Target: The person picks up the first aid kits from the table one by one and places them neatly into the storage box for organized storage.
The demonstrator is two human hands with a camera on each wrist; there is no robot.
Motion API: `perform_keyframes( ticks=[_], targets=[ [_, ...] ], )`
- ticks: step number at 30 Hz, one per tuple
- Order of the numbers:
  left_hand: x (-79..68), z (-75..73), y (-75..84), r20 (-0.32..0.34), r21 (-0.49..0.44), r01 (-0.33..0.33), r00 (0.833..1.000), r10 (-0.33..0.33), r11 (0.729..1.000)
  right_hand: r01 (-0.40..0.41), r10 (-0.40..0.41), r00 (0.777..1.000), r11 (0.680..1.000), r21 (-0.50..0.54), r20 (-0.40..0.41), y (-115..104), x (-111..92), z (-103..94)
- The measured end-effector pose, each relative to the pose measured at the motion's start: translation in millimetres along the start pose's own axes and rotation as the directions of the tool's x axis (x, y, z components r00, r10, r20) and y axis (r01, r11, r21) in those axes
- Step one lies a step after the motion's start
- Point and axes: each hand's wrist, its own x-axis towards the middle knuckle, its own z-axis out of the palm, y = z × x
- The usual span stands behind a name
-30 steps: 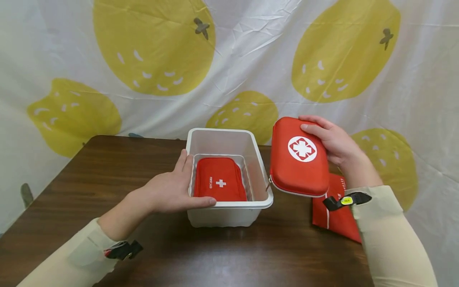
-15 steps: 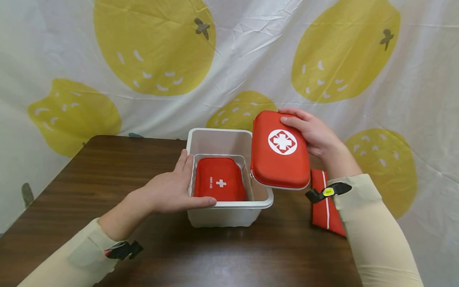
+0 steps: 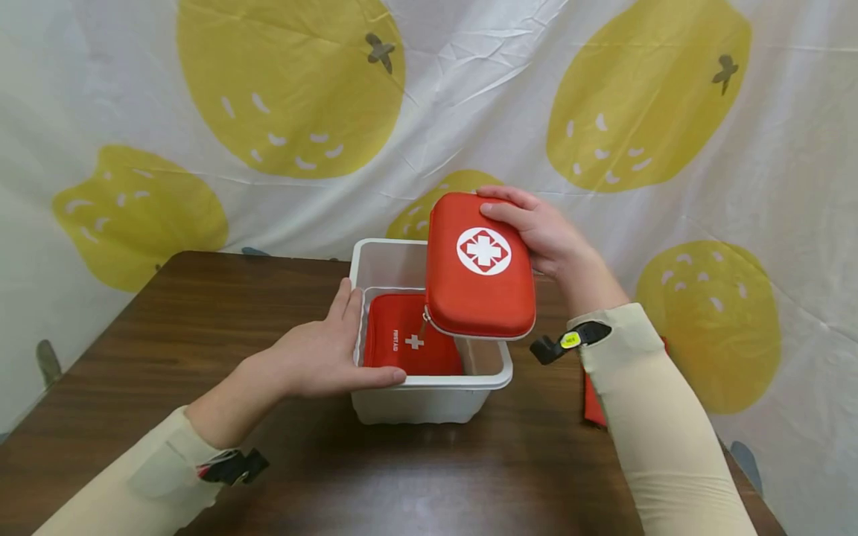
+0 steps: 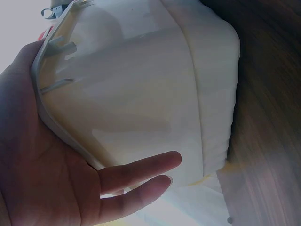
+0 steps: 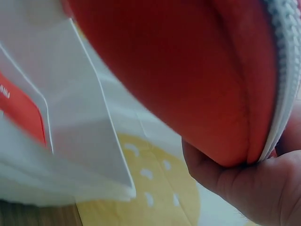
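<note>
A red hard-shell first-aid case (image 3: 479,298) with a white cross emblem hangs tilted over the right half of a white plastic bin (image 3: 418,406). My right hand (image 3: 546,234) grips the case by its upper right edge, thumb on the front face. In the right wrist view the zipper (image 5: 286,70) runs along the case's side. Inside the bin lies a flat red first-aid pouch (image 3: 429,361), partly covered by the case. My left hand (image 3: 318,357) rests at the bin's near left corner, thumb along the front rim. Its straight fingers (image 4: 141,172) lie against the outer wall.
On the dark wooden table (image 3: 302,461), another red item (image 3: 593,402) lies right of the bin, mostly hidden behind my right forearm. A white curtain (image 3: 469,89) with yellow lemon prints hangs behind the table's back edge.
My right hand has carried the first-aid case left and slightly up, from right of the bin to over it. My left hand has stayed on the bin, and the pouch inside has not moved.
</note>
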Motion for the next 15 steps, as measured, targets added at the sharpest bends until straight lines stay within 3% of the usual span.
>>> perform_keyframes(
  ticks=[15],
  targets=[
    [-0.4,-0.3,-0.4,0.019,0.018,0.018,1.0,-0.018,1.0,0.043,-0.043,0.999,0.999,-0.021,0.0,-5,26,34.8]
  ],
)
